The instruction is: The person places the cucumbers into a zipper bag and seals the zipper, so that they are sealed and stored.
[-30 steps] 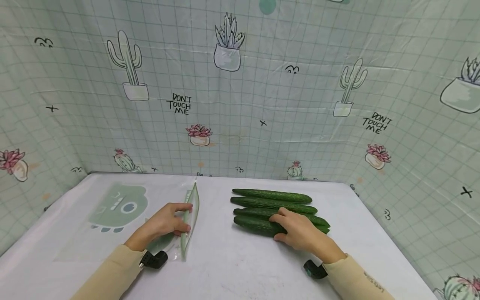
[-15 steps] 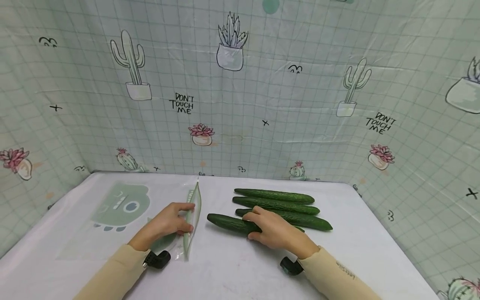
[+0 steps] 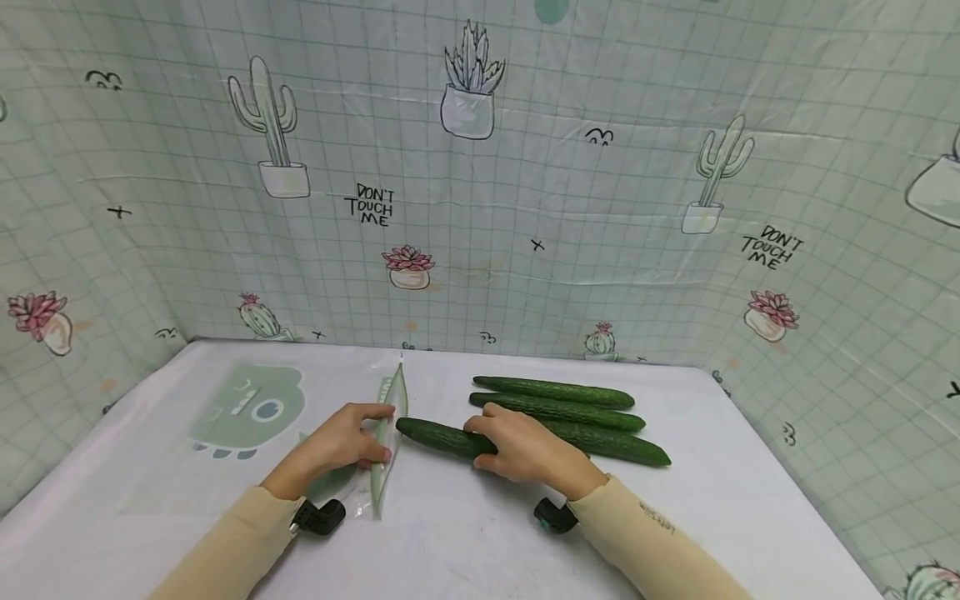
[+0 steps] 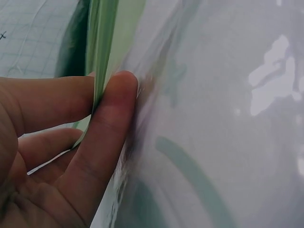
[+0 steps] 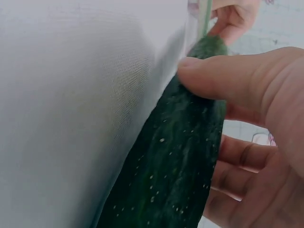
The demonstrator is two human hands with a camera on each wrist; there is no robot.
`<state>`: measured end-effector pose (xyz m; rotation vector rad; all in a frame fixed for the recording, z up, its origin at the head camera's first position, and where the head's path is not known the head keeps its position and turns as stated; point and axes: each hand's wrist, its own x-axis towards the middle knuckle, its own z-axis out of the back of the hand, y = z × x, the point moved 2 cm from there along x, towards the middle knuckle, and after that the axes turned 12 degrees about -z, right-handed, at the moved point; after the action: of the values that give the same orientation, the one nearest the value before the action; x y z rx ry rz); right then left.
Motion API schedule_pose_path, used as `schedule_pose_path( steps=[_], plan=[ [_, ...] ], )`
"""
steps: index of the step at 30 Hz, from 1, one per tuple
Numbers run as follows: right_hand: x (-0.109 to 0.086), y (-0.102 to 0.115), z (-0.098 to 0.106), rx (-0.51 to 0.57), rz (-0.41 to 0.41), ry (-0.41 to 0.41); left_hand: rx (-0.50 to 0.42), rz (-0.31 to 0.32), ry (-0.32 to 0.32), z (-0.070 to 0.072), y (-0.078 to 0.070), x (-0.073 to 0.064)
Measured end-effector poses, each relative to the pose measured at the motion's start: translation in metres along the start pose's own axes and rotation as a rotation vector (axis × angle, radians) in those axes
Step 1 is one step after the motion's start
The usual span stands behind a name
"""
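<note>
A clear zip bag with a green dinosaur print lies flat at the left, its green-edged mouth parted toward the right. My left hand pinches that mouth; in the left wrist view, the green strip passes between thumb and fingers. In my right hand is a dark green cucumber, gripped from above around its middle. The cucumber's left tip is right at the bag's mouth. From the right wrist, the thumb lies across the cucumber, with the fingers along its other side.
Three more cucumbers lie side by side behind my right hand: a far one, a middle one and a near one, partly hidden by the hand. The white table meets a cactus-printed curtain at the back and sides.
My right hand has slid the nearest cucumber leftward, away from the other three, until its tip reached the bag's mouth. My left hand keeps its pinch on the bag.
</note>
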<state>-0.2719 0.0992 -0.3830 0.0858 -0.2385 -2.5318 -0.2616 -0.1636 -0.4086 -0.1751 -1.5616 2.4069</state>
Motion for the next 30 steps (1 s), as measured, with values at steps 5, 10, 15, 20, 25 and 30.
schedule_pose_path(
  steps=[5,10,15,20,25,30],
  plan=[
    [-0.004,-0.002,-0.001,-0.034,-0.029,0.04,0.009,0.003,-0.005,0.001,-0.002,-0.001],
    [-0.005,-0.002,-0.001,-0.042,-0.031,0.047,0.019,-0.027,-0.031,0.007,-0.008,-0.002],
    [-0.005,-0.001,-0.001,-0.05,-0.021,0.038,-0.034,-0.083,-0.028,0.01,-0.016,0.0],
    [-0.004,0.006,0.001,-0.043,0.024,-0.001,-0.035,-0.103,-0.003,0.007,-0.023,0.0],
    [-0.001,0.015,0.002,-0.071,0.061,-0.013,-0.038,-0.111,0.013,0.004,-0.024,-0.001],
    [0.003,0.024,0.0,-0.109,0.086,-0.012,-0.042,-0.118,-0.001,0.003,-0.024,-0.002]
  ],
)
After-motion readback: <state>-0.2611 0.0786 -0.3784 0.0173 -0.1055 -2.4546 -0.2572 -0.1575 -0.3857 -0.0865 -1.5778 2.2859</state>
